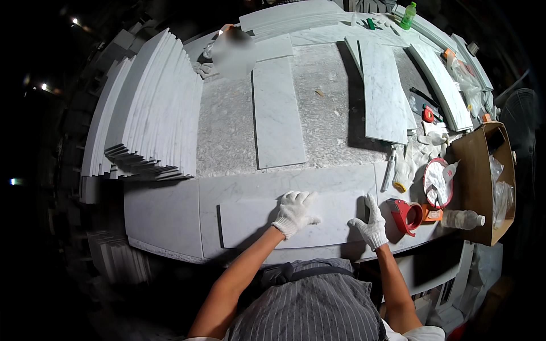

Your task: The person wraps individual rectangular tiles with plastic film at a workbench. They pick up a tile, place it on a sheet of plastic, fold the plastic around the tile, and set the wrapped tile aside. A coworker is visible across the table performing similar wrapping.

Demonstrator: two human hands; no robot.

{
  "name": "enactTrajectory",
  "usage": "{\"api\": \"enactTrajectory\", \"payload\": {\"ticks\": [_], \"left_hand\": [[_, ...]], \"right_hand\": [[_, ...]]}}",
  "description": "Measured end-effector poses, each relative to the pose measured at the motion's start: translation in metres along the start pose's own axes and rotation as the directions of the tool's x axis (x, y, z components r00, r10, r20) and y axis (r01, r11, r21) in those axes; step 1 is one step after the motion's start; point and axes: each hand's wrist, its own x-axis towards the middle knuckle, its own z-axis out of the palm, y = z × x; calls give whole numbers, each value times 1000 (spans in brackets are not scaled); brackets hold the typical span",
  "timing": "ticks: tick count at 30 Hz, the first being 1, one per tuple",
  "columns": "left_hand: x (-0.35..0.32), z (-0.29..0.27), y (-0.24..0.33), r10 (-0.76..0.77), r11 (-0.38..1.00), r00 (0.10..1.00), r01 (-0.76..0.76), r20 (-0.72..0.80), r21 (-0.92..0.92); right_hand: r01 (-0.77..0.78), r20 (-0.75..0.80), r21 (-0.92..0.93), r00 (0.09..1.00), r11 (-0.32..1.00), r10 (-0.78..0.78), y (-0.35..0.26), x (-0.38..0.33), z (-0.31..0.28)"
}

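Note:
A long white marble slab (256, 219) with faint grey veins lies flat in front of me, on the pale stone tops along the table's near edge. My left hand (294, 215), in a white knit glove, rests on its upper face right of the middle, fingers apart. At the slab's right end is my right hand (371, 224), gloved too. Its thumb is spread from the stretched fingers, and the thumb side is by the end edge. Beyond, another marble strip (278, 113) lies lengthwise on the rough grey tabletop.
Upright marble slabs (153, 108) stand packed at the left. Across the table is a person with a gloved hand (203, 69). To the right are leaning slabs (387, 91), a red tape dispenser (405, 217), a clear bottle (463, 219), loose gloves (405, 167) and a cardboard box (475, 187).

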Motion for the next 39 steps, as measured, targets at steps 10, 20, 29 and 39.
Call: {"api": "enactTrajectory", "payload": {"ticks": [10,20,29,39], "left_hand": [[-4,0,-1,-5,998,999,3,34,55],[-6,14,-17,219,970,967,-202,-131,133],[-85,-4,-82,-607,715,589,698,-534,-44],[-142,2,-153,-916,394,335,856,-220,-335]], "right_hand": [[152,-27,-195,987,969,-160,-20,-1,-3],[518,-318,-44,804,854,-503,-103,18,-34],[107,-283,-162,947,981,-150,-3,-29,30],[-14,-361,-38,933,999,-1,4,-24,45]]}}
